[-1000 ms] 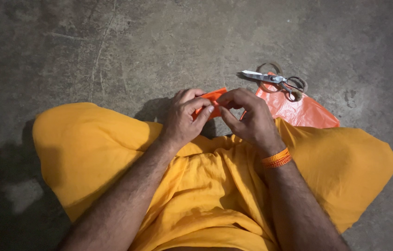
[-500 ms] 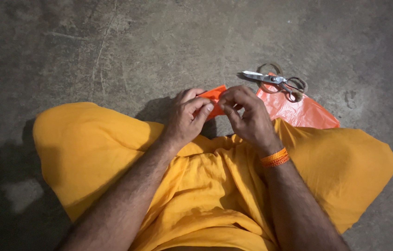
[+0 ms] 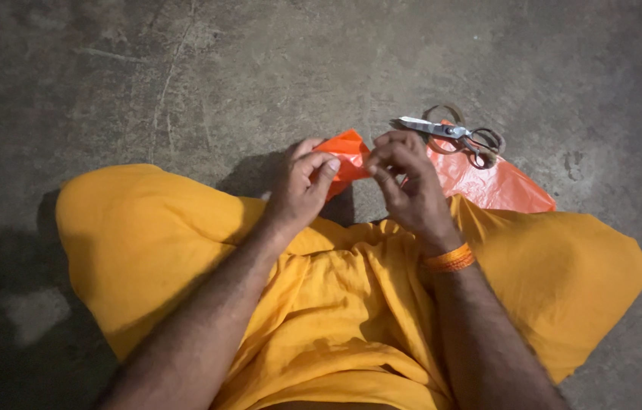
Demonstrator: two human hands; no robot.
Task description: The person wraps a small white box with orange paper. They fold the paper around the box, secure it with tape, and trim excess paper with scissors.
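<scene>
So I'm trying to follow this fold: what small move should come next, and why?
Probably press the crease flat with the thumbs. Both the left hand and the right hand pinch the small orange paper in the air above the yellow cloth, and its corner sticks up loosely. The scissors lie untouched on the orange sheet, so cutting seems unlikely.
</scene>
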